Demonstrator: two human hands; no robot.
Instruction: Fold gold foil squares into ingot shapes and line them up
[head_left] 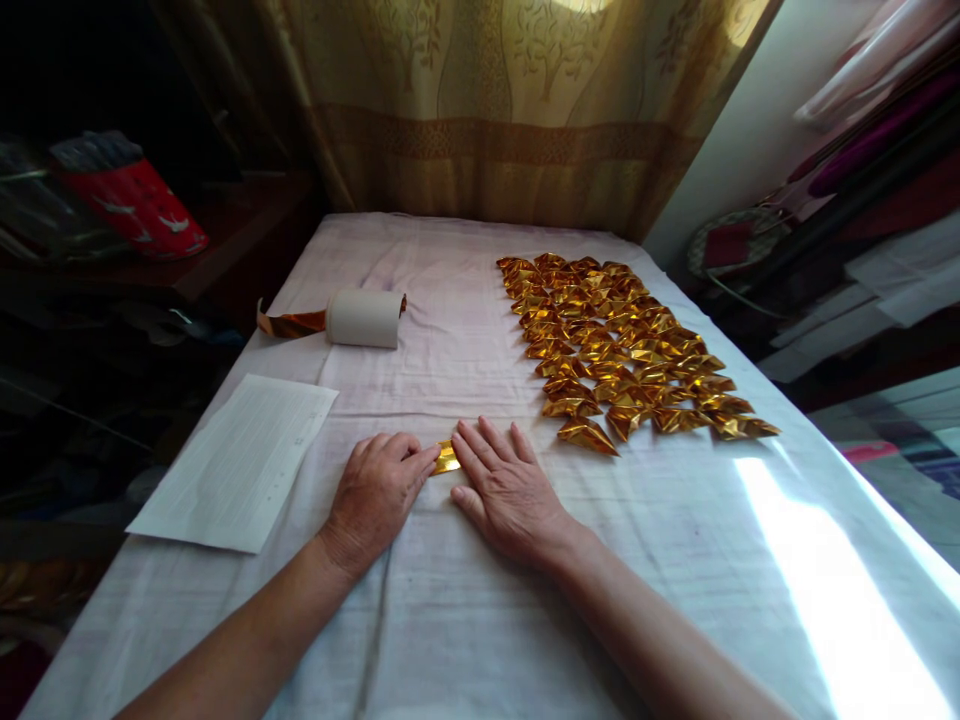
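Observation:
A small strip of folded gold foil paper (447, 457) lies on the cloth-covered table between my hands. My left hand (379, 488) pinches its left end, thumb pressed on top and fingers curled. Flat across its right end rests my right hand (506, 490), fingers stretched out and palm down, so that end is hidden. To the right, rows of folded gold foil ingots (615, 350) cover the far part of the table; the closest one (589, 436) sits a little beyond my right fingertips.
A white roll (365, 318) with a gold foil strip (292, 325) coming out lies at the back left. Nearer is a sheet of paper (232, 465). The white tablecloth (465, 620) has a sunlit patch at right. A curtain (487, 130) hangs behind; a red container (142, 205) stands left.

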